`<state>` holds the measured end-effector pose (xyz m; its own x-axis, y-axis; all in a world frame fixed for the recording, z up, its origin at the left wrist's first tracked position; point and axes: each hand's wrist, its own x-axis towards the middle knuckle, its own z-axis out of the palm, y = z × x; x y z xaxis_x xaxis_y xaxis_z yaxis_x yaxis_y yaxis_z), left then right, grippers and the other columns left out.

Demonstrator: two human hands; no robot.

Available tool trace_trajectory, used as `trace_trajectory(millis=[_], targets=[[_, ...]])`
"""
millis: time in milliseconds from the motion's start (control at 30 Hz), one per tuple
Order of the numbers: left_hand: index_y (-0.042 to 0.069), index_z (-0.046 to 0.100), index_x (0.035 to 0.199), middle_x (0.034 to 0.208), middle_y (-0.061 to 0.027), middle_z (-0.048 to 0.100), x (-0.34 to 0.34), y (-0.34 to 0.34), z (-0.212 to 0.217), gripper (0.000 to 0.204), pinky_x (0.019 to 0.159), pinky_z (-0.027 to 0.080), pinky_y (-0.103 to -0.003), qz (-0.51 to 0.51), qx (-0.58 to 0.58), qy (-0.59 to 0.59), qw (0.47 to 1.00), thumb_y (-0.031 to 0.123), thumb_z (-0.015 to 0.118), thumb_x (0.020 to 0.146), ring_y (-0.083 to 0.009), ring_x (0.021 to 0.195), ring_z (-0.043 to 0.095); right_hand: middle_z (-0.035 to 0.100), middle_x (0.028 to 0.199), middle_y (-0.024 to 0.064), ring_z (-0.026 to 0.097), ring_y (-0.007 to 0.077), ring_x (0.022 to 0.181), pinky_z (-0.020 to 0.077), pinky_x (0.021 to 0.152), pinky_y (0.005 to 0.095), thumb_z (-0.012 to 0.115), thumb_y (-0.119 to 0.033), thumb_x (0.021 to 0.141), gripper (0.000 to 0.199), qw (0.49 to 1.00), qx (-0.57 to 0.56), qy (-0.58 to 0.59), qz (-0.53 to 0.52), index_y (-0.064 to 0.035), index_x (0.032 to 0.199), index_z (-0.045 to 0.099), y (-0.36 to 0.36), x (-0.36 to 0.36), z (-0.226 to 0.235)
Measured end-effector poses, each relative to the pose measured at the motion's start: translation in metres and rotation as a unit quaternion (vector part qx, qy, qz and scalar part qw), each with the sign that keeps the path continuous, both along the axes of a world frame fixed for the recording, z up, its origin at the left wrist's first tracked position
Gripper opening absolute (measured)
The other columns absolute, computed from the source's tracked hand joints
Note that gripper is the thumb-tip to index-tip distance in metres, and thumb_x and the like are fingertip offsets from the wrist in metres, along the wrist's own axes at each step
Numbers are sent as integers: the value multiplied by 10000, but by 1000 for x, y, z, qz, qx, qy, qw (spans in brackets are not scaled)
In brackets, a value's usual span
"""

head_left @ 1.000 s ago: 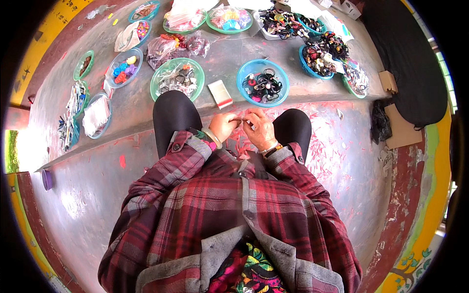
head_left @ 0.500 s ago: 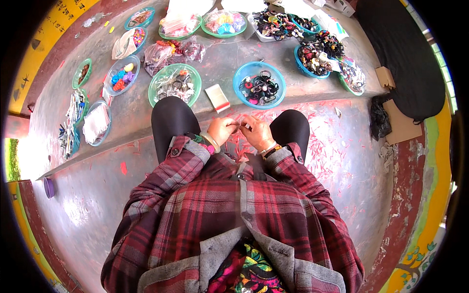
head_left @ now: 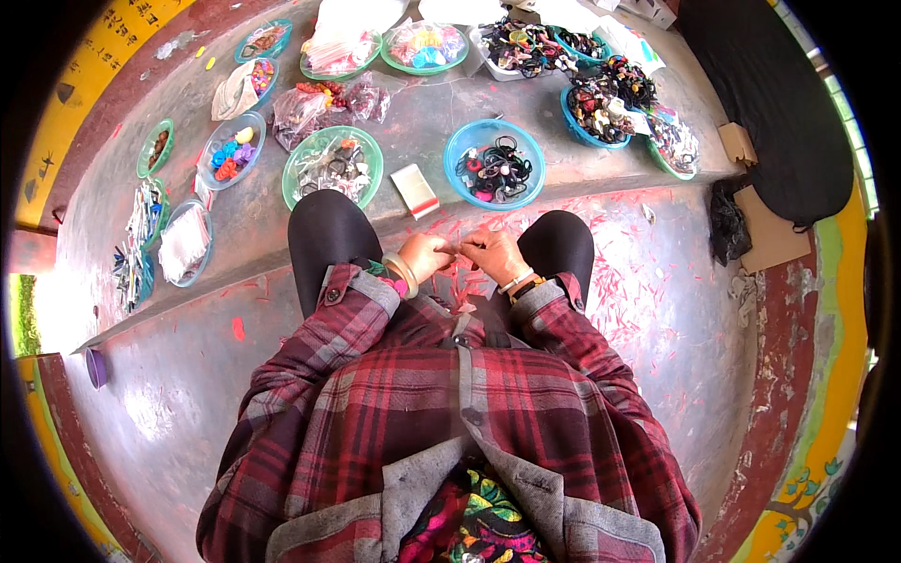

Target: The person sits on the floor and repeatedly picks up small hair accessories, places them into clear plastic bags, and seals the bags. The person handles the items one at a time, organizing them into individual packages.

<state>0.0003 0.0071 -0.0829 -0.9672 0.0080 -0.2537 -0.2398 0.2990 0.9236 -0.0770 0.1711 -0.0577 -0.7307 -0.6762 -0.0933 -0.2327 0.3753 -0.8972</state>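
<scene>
Between my knees, my left hand (head_left: 426, 254) and my right hand (head_left: 496, 256) meet fingertip to fingertip. Both are closed in a pinch, and whatever lies between the fingers is too small to make out. Just ahead on the ledge lies a small white box with a red edge (head_left: 414, 190). To its right a blue basin (head_left: 451, 169) holds black hair ties and small trinkets. On its left, a green basin (head_left: 293, 161) carries clear plastic packets and dark bands, partly hidden behind my left knee.
Several more basins line the ledge, one with colourful pieces (head_left: 234, 155), another with white sheets (head_left: 185, 241). Plastic bags (head_left: 324, 108) lie behind the green basin. Red scraps (head_left: 629, 272) litter the floor. A black bag (head_left: 727, 225) and cardboard (head_left: 774, 230) lie at the right.
My right hand has turned slightly, its fingers now more curled over the left fingertips. The view has shifted a little. The basins and the box stay in place.
</scene>
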Motion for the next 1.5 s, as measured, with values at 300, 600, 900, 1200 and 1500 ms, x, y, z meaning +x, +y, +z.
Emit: trace_trajectory(millis=[300, 600, 900, 1200, 1500], targets=[[-38, 581, 961, 900, -92, 616, 0, -3, 1, 185, 670, 491, -269, 144, 283, -110, 942, 47, 573, 798, -160, 789, 600, 614, 631, 46, 559, 105, 468, 413, 415, 225, 547, -224, 834, 214, 986, -20, -160, -36, -40, 869, 649, -1, 0, 17], [-35, 561, 984, 948, -108, 602, -1, -11, 10, 178, 760, 492, -271, 208, 403, -56, 890, 72, 530, 846, -181, 871, 593, 650, 827, 84, 565, 97, 492, 405, 409, 190, 513, -243, 870, 278, 955, -114, -266, -64, -26, 1016, 609, 3, -5, 28], [-35, 530, 1039, 1020, -123, 573, -2, -11, 10, 206, 837, 467, -327, 189, 435, -2, 880, 66, 484, 865, -215, 957, 565, 634, 961, 88, 587, 106, 560, 415, 445, 179, 545, -198, 842, 282, 904, -169, -391, -45, -31, 1066, 587, 10, -12, 38], [-35, 535, 1034, 976, -102, 587, 1, -10, 13, 218, 714, 500, -255, 202, 387, -39, 899, 86, 521, 853, -182, 862, 596, 631, 955, 125, 590, 120, 626, 381, 459, 186, 536, -272, 847, 347, 903, -175, -390, -55, 1, 1057, 572, 11, -14, 25], [-35, 529, 1020, 966, -98, 578, 1, -14, 12, 198, 802, 476, -288, 187, 444, -53, 875, 74, 505, 857, -188, 887, 582, 642, 880, 131, 555, 100, 514, 374, 418, 175, 484, -320, 876, 402, 903, -163, -394, -51, -16, 1137, 509, 7, -13, 30]])
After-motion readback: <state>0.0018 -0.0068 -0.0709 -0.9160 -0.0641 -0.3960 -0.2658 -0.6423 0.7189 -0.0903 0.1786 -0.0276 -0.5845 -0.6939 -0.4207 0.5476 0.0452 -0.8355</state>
